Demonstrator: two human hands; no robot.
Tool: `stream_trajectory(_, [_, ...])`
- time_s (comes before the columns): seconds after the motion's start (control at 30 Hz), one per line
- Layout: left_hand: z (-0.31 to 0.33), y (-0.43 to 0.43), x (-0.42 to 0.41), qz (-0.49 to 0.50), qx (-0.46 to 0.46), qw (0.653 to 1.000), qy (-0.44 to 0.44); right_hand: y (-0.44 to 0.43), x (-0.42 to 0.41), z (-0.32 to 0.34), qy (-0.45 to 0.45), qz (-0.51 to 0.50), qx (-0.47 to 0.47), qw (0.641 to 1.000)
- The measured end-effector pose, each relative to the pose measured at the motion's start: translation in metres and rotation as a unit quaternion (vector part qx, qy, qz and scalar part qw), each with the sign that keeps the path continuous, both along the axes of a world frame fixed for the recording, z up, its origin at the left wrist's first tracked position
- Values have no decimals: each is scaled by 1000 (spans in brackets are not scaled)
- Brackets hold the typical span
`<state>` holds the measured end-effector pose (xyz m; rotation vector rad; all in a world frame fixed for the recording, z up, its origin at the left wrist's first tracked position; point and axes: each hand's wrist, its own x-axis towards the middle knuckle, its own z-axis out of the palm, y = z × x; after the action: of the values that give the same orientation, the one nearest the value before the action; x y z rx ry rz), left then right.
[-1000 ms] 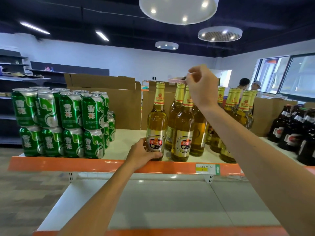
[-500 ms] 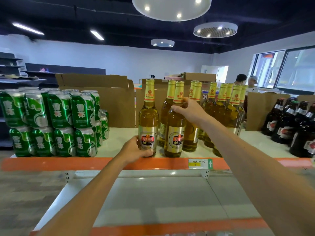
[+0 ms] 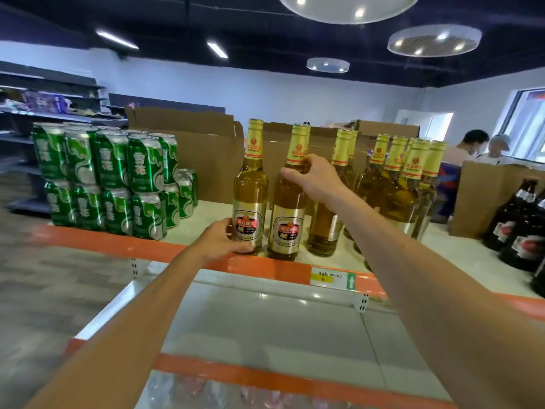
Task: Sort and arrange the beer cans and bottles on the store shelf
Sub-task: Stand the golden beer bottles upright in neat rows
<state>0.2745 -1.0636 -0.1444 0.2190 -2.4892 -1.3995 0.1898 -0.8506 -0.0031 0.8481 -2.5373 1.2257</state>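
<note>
Two golden beer bottles with yellow foil necks stand at the front edge of the top shelf (image 3: pixel 206 211). My left hand (image 3: pixel 224 240) grips the base of the left bottle (image 3: pixel 250 184). My right hand (image 3: pixel 312 178) grips the shoulder of the bottle beside it (image 3: pixel 290 214). Several more golden bottles (image 3: pixel 395 184) stand behind and to the right. Green beer cans (image 3: pixel 109 178) are stacked two high at the shelf's left end. Dark brown bottles (image 3: pixel 519 219) stand at the far right.
Open cardboard boxes (image 3: pixel 194 143) line the back of the shelf, with another box (image 3: pixel 483 196) at the right. The shelf has an orange front rail (image 3: pixel 280 270) with a price tag (image 3: pixel 333 278). A lower white shelf (image 3: pixel 265 326) lies beneath. Two people (image 3: pixel 483 146) stand by the window.
My right hand came down from above the bottle tops and took hold of the second front bottle at its shoulder. My left hand stayed on the left bottle's base.
</note>
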Motion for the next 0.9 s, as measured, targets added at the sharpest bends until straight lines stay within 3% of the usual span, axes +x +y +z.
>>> stream_trajectory(0.47, [5, -1, -2, -26, -7, 1000, -8, -12, 15, 1, 25, -50, 2, 998])
stream_trajectory(0.9, [1, -5, -6, -28, -28, 999, -16, -11, 17, 9, -15, -39, 17, 999])
